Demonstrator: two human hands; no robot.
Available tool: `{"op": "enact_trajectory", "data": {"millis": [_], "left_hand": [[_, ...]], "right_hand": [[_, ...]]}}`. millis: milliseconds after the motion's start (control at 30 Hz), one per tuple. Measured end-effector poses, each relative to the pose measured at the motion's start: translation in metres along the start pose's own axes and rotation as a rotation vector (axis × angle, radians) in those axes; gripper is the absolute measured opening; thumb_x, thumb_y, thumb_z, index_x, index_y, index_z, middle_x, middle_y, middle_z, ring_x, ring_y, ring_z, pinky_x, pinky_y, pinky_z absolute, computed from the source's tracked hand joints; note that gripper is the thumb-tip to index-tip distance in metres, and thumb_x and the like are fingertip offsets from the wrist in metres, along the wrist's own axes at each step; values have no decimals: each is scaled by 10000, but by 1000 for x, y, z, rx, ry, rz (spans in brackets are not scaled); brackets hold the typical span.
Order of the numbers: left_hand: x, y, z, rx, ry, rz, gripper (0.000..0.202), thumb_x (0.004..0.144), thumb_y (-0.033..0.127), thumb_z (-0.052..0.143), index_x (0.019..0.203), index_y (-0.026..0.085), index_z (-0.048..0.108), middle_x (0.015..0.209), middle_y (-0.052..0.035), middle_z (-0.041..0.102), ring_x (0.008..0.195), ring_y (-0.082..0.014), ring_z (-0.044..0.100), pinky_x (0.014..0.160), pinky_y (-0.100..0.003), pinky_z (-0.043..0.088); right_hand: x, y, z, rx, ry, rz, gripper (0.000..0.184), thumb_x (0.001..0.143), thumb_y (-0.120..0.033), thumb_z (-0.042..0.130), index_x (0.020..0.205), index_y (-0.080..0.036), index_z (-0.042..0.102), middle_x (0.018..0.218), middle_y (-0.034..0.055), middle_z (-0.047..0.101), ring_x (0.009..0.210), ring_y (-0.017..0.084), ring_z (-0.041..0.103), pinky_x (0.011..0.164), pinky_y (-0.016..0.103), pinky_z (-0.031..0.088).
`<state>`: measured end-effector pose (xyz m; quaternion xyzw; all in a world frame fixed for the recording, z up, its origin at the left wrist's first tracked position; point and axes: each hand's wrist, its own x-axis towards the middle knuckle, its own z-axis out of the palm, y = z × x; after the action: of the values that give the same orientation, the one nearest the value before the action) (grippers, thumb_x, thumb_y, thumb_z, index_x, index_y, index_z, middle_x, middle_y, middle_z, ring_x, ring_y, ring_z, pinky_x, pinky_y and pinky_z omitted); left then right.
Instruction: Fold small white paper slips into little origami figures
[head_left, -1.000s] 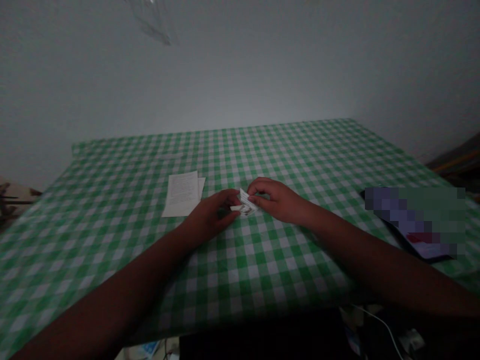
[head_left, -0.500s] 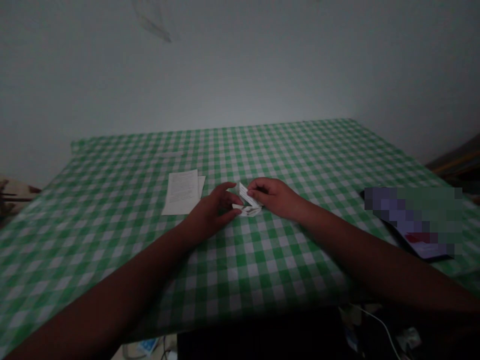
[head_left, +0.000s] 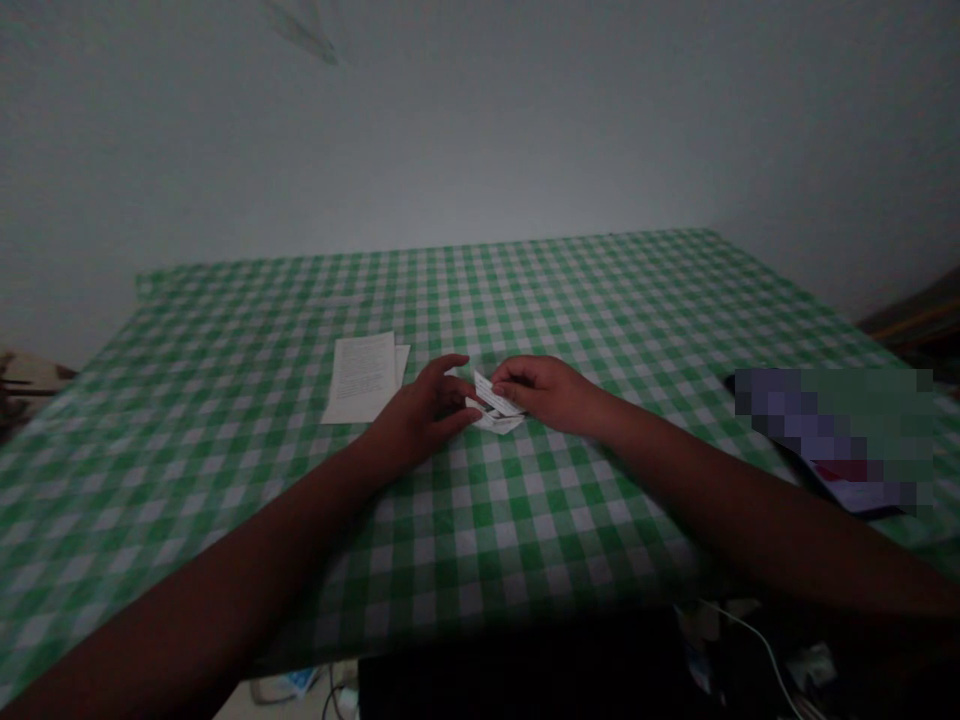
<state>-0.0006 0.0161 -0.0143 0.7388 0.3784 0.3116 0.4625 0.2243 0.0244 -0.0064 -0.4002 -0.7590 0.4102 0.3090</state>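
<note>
A small folded paper with printed lines lies on the checked tablecloth between my hands, one flap standing at a slant. My right hand pinches that flap between thumb and fingers from the right. On the other side, my left hand has its thumb and a finger at the paper's left edge, closed on it, while its index finger stretches out above. The fingers hide parts of the folds.
Printed sheets lie left of my left hand, one partly under another. A dark-edged tablet-like device, its screen blurred out, is on the right. The green-and-white tablecloth reaches back to a plain wall.
The raised paper flap has tipped lower, with my right fingers still on it. My left hand has barely shifted, and the whole view has moved slightly.
</note>
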Motion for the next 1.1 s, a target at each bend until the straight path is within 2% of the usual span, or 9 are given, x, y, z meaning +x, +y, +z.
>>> {"op": "enact_trajectory", "data": {"millis": [367,700,900,1100], "left_hand": [[0,-7,-1,-18,-22,20,585,845,279,671,1341,252,361,1062,-42,699,965,-210,709,895,-418,569],[0,-2,-2,55,-22,14,529,850,309,667,1295,232,392,1013,-24,677,916,-203,705,869,-406,566],[-1,-2,-3,90,-30,16,512,853,307,657,1293,234,404,998,-27,686,911,-200,699,858,-400,566],[-3,-1,-4,104,-37,50,499,866,295,649,1296,237,401,1005,-32,689,926,-198,705,866,-393,567]], "right_hand": [[-1,-1,-1,-21,-3,-10,144,907,-236,540,849,-170,654,774,-4,636,704,127,566,647,264,423],[-3,1,1,-22,-5,-92,80,880,-224,598,846,-171,648,798,-2,640,719,126,592,647,258,438],[-5,0,-2,-127,-30,-226,81,891,-217,610,911,-180,679,877,19,646,805,138,618,730,283,470],[-7,-3,-4,-134,-54,-314,127,913,-193,579,946,-170,699,909,36,657,836,136,630,761,285,488]]}}
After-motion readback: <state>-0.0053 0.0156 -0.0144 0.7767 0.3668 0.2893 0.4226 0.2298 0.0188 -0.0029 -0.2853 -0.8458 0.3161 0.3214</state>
